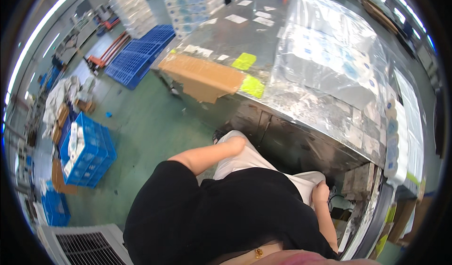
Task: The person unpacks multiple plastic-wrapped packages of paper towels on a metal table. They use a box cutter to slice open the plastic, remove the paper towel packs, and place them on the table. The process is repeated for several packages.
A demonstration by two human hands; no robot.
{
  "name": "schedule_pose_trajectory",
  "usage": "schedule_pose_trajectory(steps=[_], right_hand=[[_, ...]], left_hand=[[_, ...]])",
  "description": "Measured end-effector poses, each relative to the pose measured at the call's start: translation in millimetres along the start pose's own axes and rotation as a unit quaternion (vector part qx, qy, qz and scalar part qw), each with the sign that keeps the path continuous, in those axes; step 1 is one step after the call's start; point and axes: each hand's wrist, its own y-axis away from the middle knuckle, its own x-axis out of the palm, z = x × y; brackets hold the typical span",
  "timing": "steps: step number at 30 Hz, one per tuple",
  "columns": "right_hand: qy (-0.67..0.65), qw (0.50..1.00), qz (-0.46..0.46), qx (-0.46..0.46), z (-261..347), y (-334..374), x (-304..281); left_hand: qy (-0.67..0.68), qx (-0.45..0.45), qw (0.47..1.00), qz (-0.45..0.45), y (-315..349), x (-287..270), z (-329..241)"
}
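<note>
Your left forearm reaches forward from the black sleeve [155,194], and your left hand [237,145] rests on one bent leg of the pale trousers [242,159]; its fingers are hidden, so you cannot tell its grip. Your right hand [321,193] lies on the other leg with its fingers curled in, and whether it pinches the cloth you cannot tell. The trousers sit under both hands, just before the tabletop's near edge.

Behind your left side stands a grey vented unit [87,248]. The worn metal tabletop [219,40] has a cardboard sheet [202,74] over its near left corner, with yellow-green pieces [253,86] beside it. A film-wrapped block of white rolls [325,53] fills much of its right half, and a long white pack [397,140] stands by the near right corner. Paper scraps [236,19] lie toward the far edge.

On the green floor [150,133], to your left, is a blue crate [96,159] holding white items. Beyond the left edge lies a blue pallet [140,55], near wrapped roll stacks [134,11] and an orange pallet truck [108,51].
</note>
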Motion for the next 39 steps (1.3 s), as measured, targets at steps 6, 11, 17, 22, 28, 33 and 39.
schedule_pose_trajectory(steps=[6,11,17,22,28,33,39], right_hand=[[-0.133,0.987,-0.050,0.072,-23.7,-5.0,17.7],[-0.212,0.970,-0.029,0.114,-49.1,-2.3,49.5],[-0.444,0.784,0.394,0.182,-36.6,27.6,-19.7],[-0.515,0.687,0.485,0.166,14.9,87.9,-113.7],[-0.544,0.656,0.506,0.136,-1.5,86.5,-87.8],[-0.386,0.747,0.538,0.052,-6.7,47.1,-63.9],[-0.045,0.979,0.175,-0.090,16.8,-12.0,-72.4]], left_hand=[[0.117,-0.011,0.993,0.021,3.9,-8.9,19.0],[0.434,-0.010,0.813,0.388,37.8,-5.7,31.5],[0.546,-0.055,0.705,0.449,93.4,-78.5,-16.0],[0.451,-0.091,0.791,0.403,65.7,-40.0,-2.7],[0.585,-0.111,0.662,0.456,103.2,-89.0,-18.9],[0.614,-0.160,0.594,0.494,82.9,-74.5,-3.5],[0.181,-0.076,0.954,0.226,21.0,-58.8,0.8]])
